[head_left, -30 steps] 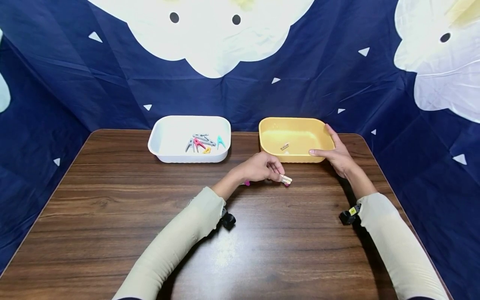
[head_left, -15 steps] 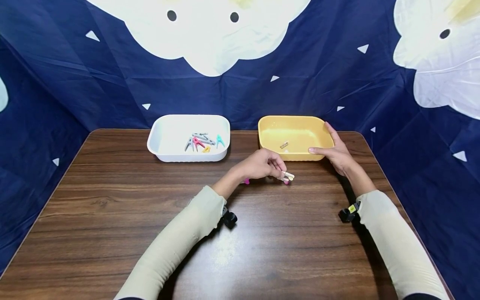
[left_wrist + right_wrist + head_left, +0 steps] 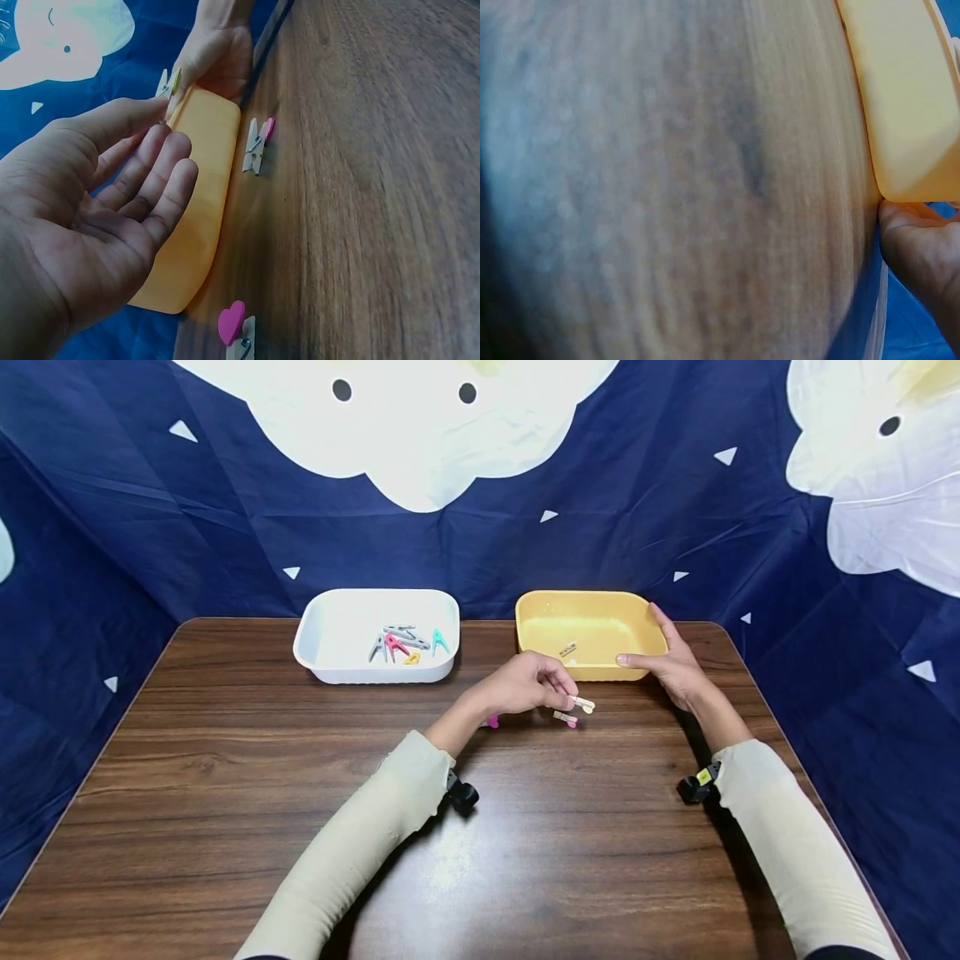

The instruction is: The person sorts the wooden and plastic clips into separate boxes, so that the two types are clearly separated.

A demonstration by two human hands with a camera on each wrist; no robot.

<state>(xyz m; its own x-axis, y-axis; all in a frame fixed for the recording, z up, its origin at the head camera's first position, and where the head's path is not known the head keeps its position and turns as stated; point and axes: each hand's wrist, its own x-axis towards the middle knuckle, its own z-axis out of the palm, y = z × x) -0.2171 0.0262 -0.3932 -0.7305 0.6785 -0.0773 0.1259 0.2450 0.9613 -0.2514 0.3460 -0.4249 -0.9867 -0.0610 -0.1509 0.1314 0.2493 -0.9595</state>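
Note:
Between thumb and fingertips, my left hand [image 3: 525, 683] pinches a small wooden clothespin [image 3: 583, 704] with a yellow heart, lifted in front of the yellow basin [image 3: 600, 673]. Below it on the table lies a wooden clothespin with a pink heart [image 3: 257, 146], apart from the hand. Another pink-heart clothespin [image 3: 235, 328] shows at the bottom of the left wrist view; in the head view my left hand partly hides it. My right hand [image 3: 678, 672] grips the basin's right end, thumb over the front rim. One small wooden clothespin [image 3: 567, 648] lies inside the basin.
A white basin [image 3: 375, 677] stands at the back left, holding several plastic clothespins [image 3: 405, 639] in grey, red, teal and yellow. A dark blue cloth [image 3: 487, 560] with white clouds hangs behind the wooden table [image 3: 225, 793].
My left hand has risen slightly and moved right with the yellow-heart clothespin. The pink-heart clothespin, earlier close against it, now lies separate on the table. The right hand keeps its grip.

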